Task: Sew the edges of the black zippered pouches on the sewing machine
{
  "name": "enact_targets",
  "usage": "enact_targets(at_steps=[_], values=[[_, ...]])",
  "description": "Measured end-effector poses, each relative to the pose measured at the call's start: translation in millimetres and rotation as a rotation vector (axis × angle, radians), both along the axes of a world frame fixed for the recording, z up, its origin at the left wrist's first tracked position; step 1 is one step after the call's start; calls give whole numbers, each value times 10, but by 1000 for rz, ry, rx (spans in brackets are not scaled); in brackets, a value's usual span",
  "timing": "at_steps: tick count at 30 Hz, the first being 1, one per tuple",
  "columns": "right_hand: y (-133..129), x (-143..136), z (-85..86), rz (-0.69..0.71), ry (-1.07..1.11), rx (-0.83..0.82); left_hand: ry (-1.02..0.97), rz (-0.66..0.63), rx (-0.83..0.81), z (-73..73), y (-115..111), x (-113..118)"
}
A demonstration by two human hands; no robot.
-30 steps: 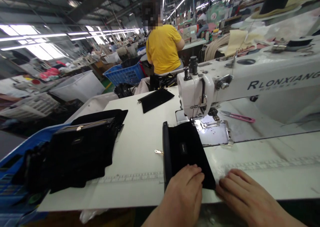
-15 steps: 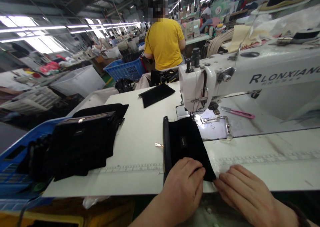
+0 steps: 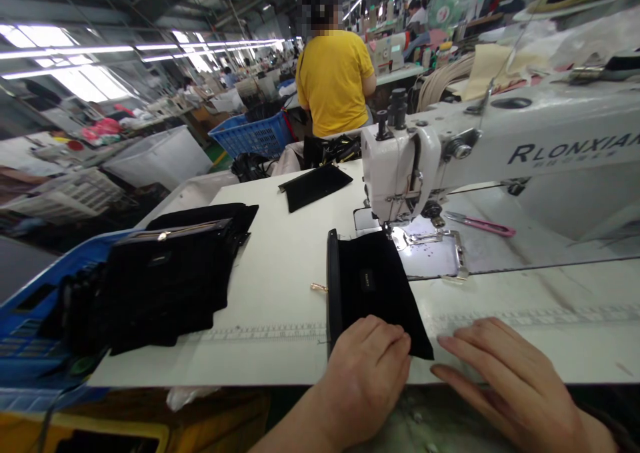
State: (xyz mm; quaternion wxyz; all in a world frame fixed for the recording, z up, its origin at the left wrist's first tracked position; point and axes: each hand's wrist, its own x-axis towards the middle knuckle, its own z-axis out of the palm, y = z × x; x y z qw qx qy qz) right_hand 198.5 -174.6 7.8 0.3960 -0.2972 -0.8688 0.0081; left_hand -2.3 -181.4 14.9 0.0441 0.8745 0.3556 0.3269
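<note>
A black fabric pouch piece (image 3: pixel 373 266) with a small label and a zipper along its left side lies on the white table, its far right corner under the sewing machine's (image 3: pixel 400 173) presser foot. A gold zipper pull (image 3: pixel 319 287) sticks out to its left. My left hand (image 3: pixel 367 373) is curled over the near end of the piece, fingers bent and pressed together on the fabric. Just right of the near corner, my right hand (image 3: pixel 505 373) is apart from the fabric, thumb and fingers separated, with nothing in it.
A stack of black pouch pieces (image 3: pixel 165 280) lies at the left, partly over a blue basket (image 3: pixel 30 266). Another black piece (image 3: pixel 317 186) lies farther back. Pink-handled snips (image 3: pixel 480 225) rest beside the needle plate. A person in a yellow shirt (image 3: pixel 335 83) sits ahead.
My right hand has let go of the near corner of the fabric and moved slightly right, its thumb and fingers parting. My left hand stays on the piece.
</note>
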Motion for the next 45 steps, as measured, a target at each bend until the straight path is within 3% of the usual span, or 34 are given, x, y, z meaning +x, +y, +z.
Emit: enact_targets(at_steps=[8,11,15,22,28,37,45], values=[[62,15,-50,139,-181,47,89,32,201,-129,24,107],[104,-80,-111,85,-141,142,94,27,279,-193,64,121],[186,-207,-146,21,-85,194,142,19,262,-240,146,106],[362,-134,-104,122,-326,118,175,-12,237,-252,288,47],[549,-161,-116,142,-451,117,368,-63,163,-254,423,10],[806,-142,-138,173,-414,27,473,-126,117,-146,667,-96],[927,-158,-213,126,-408,42,440,-115,153,-202,891,-114]])
